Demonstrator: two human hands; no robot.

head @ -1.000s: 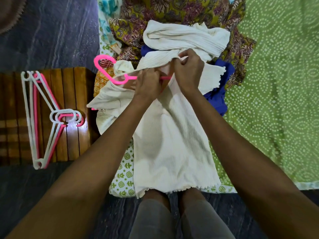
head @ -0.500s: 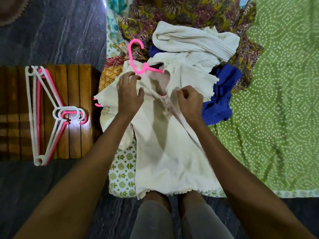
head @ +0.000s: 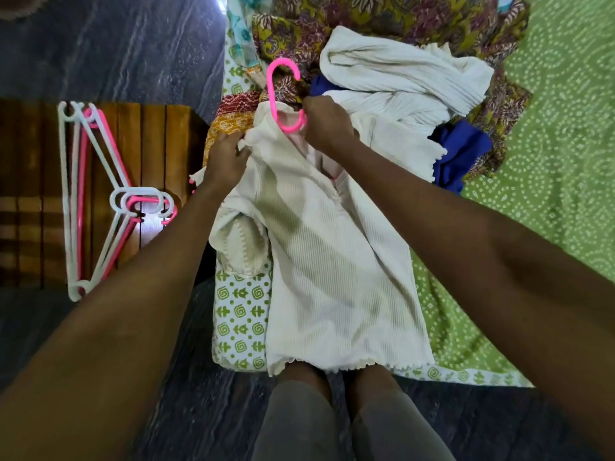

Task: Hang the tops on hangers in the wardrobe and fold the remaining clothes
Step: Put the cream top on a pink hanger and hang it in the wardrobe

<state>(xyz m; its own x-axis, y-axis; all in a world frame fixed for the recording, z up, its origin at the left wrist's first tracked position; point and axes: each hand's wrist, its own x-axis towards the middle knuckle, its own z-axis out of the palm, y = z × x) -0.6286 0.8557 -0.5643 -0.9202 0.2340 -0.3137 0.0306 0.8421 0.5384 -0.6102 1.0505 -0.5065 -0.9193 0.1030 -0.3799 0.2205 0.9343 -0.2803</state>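
Observation:
A cream ribbed top (head: 332, 267) lies lengthwise in front of me on the bed's edge. A pink hanger (head: 278, 94) is inside it, its hook sticking out of the neck. My right hand (head: 327, 124) grips the hanger at the base of the hook, at the neckline. My left hand (head: 226, 161) pinches the top's left shoulder fabric. Behind lie another cream garment (head: 406, 74), a blue garment (head: 462, 158) and a floral olive garment (head: 366, 15).
Several white and pink hangers (head: 96, 194) lie on a wooden stool (head: 30, 194) at the left. A green dotted bedsheet (head: 549, 161) covers the bed at right. Dark marble floor (head: 116, 44) surrounds it; my knees (head: 332, 420) are below the top.
The hanger's hook has turned from lying left to pointing away from me. My right hand rose to the hook's base, and my left hand slid out to the shoulder.

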